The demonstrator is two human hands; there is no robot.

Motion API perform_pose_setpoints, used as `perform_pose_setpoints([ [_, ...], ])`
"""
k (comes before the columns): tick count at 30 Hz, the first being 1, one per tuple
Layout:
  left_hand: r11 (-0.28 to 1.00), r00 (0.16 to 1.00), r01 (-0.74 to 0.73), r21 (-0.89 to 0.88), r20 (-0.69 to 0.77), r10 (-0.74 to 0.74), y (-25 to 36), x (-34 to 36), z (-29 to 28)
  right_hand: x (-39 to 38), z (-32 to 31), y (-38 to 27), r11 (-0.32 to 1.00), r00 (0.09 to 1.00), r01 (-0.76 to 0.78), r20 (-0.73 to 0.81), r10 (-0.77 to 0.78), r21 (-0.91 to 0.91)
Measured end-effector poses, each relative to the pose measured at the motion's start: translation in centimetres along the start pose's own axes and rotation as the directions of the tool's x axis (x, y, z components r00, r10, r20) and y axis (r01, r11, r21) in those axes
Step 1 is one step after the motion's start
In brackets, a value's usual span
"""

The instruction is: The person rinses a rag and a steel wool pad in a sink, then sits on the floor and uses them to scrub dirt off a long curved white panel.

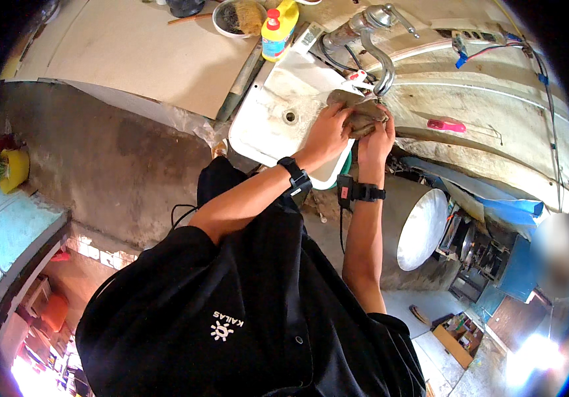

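Note:
Both of my hands hold a wet brown-grey cloth [360, 111] over the right side of a white sink basin [266, 112]. My left hand [329, 132] grips the cloth's near end from the left. My right hand [377, 135] grips it from the right, and the cloth looks twisted between them. A metal tap [377, 56] curves down just above the cloth. Each wrist wears a black band.
A yellow bottle with a red cap [278, 26] and a bowl holding a scrubber [237, 16] stand behind the sink. A pale board [132, 46] lies to the left. A pink object [447, 124] rests on the ledge at right, a round metal lid [423, 228] below it.

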State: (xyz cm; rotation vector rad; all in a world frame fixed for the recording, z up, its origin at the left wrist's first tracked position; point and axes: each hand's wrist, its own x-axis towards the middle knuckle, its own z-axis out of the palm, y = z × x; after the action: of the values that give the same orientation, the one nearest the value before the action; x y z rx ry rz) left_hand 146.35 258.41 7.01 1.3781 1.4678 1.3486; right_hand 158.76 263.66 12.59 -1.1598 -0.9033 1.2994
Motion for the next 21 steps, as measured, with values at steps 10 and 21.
perform_pose_setpoints([
  [10,0.998,0.999,-0.03,-0.049,0.016,0.03,-2.9,3.8,2.3,0.3,0.4,0.5,0.994,0.997,-0.02,-0.069,0.028,0.109],
  [21,0.989,0.997,0.077,-0.129,-0.002,-0.078,-1.0,3.4,3.2,-0.2,-0.7,1.8,0.998,0.998,-0.028,-0.063,0.031,0.057],
])
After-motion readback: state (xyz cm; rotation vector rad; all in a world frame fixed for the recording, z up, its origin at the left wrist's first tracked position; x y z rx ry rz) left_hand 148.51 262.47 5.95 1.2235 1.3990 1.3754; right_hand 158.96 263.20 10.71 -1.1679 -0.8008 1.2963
